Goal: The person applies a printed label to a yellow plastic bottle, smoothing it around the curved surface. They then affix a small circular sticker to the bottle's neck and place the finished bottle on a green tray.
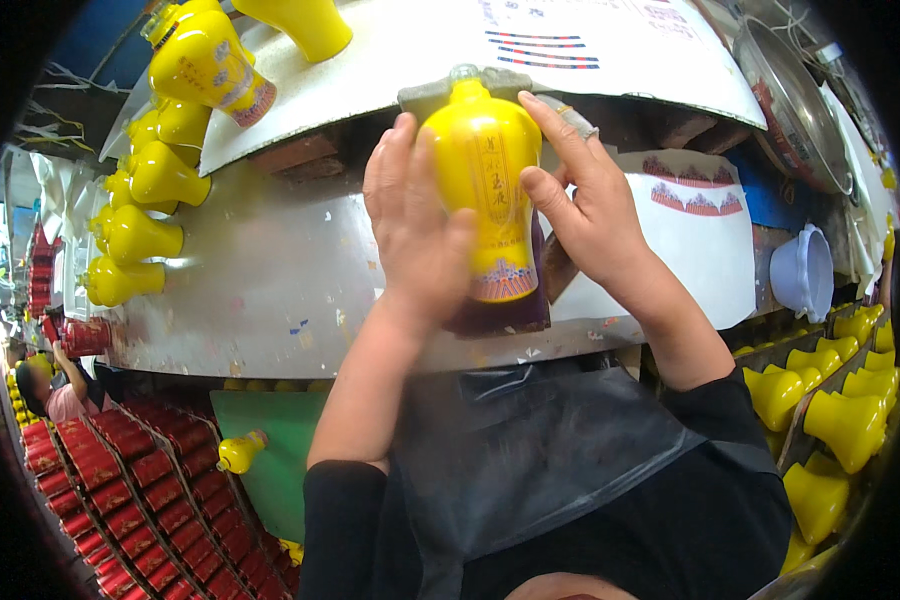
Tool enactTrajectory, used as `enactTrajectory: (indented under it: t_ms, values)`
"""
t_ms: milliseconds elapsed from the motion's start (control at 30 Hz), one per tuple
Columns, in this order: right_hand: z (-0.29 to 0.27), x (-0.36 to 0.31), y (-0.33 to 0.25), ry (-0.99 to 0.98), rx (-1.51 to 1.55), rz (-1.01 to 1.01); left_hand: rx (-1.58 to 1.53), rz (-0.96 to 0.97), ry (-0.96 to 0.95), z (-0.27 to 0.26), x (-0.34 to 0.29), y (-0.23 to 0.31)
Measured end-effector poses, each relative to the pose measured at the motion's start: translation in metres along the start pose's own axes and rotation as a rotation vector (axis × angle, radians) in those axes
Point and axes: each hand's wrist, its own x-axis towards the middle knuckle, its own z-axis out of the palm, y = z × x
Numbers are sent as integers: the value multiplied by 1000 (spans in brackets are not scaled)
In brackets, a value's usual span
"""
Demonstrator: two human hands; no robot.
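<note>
A glossy yellow bottle (pixel 488 190) with a clear neck lies face up, its neck pointing away from me. Writing in a frame and a patterned band near the base decorate it. My left hand (pixel 405 215), smeared by motion, lies along the bottle's left side with fingers stretched out. On the right, my right hand (pixel 590 195) holds the bottle, index finger at the shoulder and thumb on the side. Beneath the bottle shows a dark purple pad (pixel 500 318), and a grey support (pixel 425 95) sits at its neck. A small whitish piece (pixel 578 122) shows by my right fingers.
Patterned decal strips (pixel 695 200) lie on white paper at right; thin striped strips (pixel 542 50) lie on the far board. Several yellow bottles (pixel 135 235) line the left. A lavender basin (pixel 802 272), racks of yellow bottles (pixel 845 425) and red containers (pixel 160 490) surround the table. Another person (pixel 70 395) works far left.
</note>
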Motion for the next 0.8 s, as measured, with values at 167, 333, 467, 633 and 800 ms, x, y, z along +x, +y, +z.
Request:
enactTrajectory:
  t_ms: [167, 333, 467, 633, 800]
  values:
    - [6, 22, -4, 24, -222, -175, 281, 47, -175, 5, 25, 6]
    - [8, 29, -5, 38, -316, -241, 248, 64, -164, 5, 29, -2]
    - [4, 24, -12, -62, -387, -207, 189, 35, -125, 8, 20, -2]
    - [8, 22, -16, -64, -364, -149, 216, 58, -154, 5, 18, -13]
    - [8, 16, -5, -84, -280, -90, -2, 10, -141, 7, 9, -17]
